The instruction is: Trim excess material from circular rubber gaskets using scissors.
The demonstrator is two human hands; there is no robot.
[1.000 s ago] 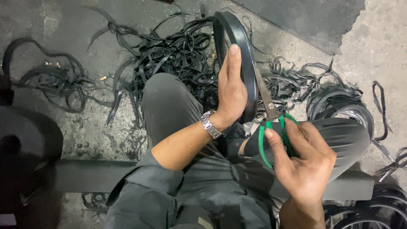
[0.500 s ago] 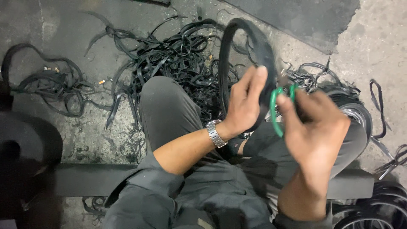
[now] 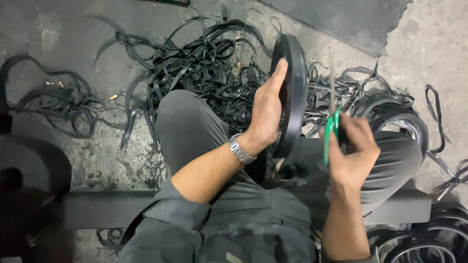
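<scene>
Right hand (image 3: pixel 353 151) now lower, fingers clamped on green-handled scissors (image 3: pixel 331 129); left hand (image 3: pixel 267 111) flat, fingers together, against black rubber ring (image 3: pixel 295 87).

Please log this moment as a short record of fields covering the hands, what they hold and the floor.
left hand: palm flat against black rubber ring, held upright between the knees
right hand: gripping green-handled scissors, blades pointing up beside the ring
wrist: metal watch on left
floor: tangled black rubber strips
</scene>
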